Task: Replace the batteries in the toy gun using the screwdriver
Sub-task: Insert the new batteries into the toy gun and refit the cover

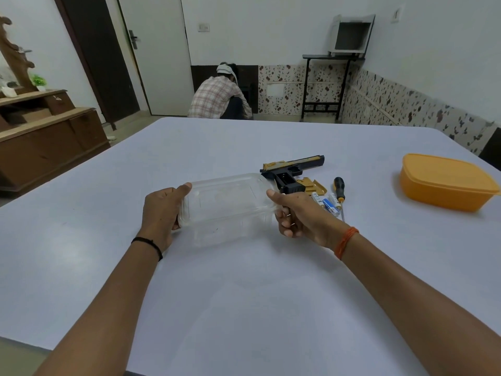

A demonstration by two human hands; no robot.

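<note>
Though see-through, box (227, 204) edges faint

Clear container (226, 206) between left hand (160, 213), right hand (298, 215)

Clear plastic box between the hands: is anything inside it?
The clear box, held by the left hand and right hand, looks empty; only the table shows through it. The batteries lie outside, beside the screwdriver.

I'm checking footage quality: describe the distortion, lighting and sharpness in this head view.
Head view: wide-angle bending curves the table edges and tilts the walls; soft even light, faint shadows; the clear container held by both hands is hard to outline; batteries slightly soft, labels unreadable.
</note>
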